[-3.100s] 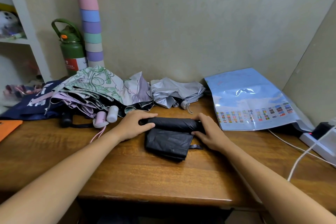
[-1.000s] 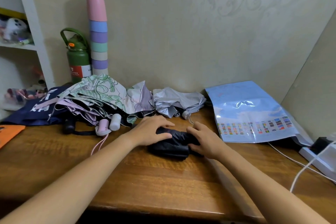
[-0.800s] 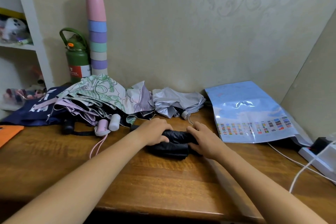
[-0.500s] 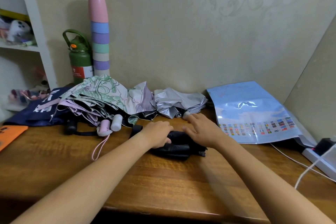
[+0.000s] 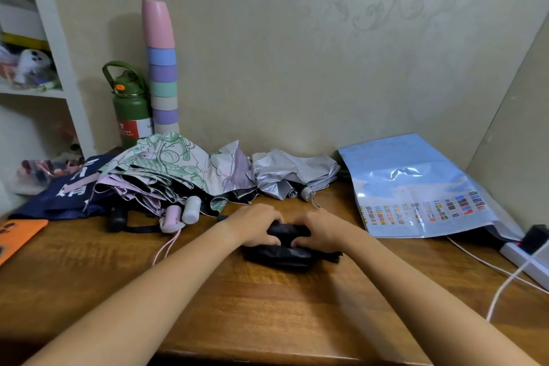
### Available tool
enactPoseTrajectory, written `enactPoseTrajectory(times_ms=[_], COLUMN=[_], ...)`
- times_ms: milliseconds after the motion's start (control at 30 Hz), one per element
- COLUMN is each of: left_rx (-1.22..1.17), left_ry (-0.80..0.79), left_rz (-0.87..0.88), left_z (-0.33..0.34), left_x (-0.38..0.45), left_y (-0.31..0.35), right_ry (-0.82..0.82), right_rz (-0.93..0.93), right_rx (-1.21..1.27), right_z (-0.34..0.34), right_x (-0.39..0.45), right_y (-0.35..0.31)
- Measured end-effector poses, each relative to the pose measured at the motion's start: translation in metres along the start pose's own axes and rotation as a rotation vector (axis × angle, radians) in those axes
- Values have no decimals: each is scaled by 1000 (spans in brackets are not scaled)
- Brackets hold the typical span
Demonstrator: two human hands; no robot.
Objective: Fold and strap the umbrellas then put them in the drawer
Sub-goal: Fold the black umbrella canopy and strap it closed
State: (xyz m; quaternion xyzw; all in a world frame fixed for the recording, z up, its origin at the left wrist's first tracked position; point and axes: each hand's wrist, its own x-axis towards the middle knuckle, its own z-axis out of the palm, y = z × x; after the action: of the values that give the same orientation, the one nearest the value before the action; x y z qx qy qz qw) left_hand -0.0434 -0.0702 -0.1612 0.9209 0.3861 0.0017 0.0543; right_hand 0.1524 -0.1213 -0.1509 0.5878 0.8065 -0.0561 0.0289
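Rolling the black umbrella [image 5: 279, 251] tight on the desk [image 5: 267, 312].
Left hand [image 5: 257, 224] and right hand [image 5: 322, 230] had closed inward, fingers curled gripping the now compact roll; strapping looked next.

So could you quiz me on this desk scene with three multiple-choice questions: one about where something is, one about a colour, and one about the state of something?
1. Where does the green bottle stand?
A. Beside the stack of cups, by the wall
B. On the blue printed sheet
C. At the desk's front edge

2. What colour is the umbrella under the hands?
A. Silver
B. Black
C. Floral green

3. How is the silver umbrella?
A. Strapped in a tight roll
B. Fully open
C. Collapsed, canopy loose

Answers:
1 A, it stands just left of the cups.
2 B, the left hand and right hand grip a dark bundle.
3 C, its fabric lies crumpled.
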Motion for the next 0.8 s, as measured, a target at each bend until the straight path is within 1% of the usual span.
enactPoseTrajectory(times_ms=[100,200,300,433,467,500,567,633,667,700,733,767,800], left_rx=[70,133,136,140,95,11,-230,-505,-607,-646,-600,-460,-274], left_ry=[-40,-10,51,115,97,43,-141,-318,-374,-383,-342,-266,-190], left_rz=[27,106,113,102,91,81,45,-41,-78,-91,-79,-45,-12], left_z=[-7,-11,-22,-37,-41,-46,-56,-63,-64,-63,-63,-63,-62], left_x=[3,0,-5,-6,-5,-5,-7,-15,-18,-20,-20,-19,-19], left_y=[9,16,14,12,10,7,0,-4,-4,-3,-2,-1,0], right_ry=[-16,17,118,294,322,348,418,526,563,598,605,590,522], right_rz=[58,81,52,22,26,25,-22,-134,-157,-166,-161,-151,-120], right_rx=[-66,-54,-32,-110,-141,-190,-308,-454,-502,-524,-520,-481,-400], right_z=[-5,-4,-9,-22,-25,-29,-33,-31,-28,-25,-22,-21,-23], right_x=[-4,-9,-13,-12,-13,-14,-16,-19,-20,-21,-21,-20,-20], right_y=[-10,-18,-20,-20,-21,-23,-26,-29,-29,-30,-29,-29,-29])
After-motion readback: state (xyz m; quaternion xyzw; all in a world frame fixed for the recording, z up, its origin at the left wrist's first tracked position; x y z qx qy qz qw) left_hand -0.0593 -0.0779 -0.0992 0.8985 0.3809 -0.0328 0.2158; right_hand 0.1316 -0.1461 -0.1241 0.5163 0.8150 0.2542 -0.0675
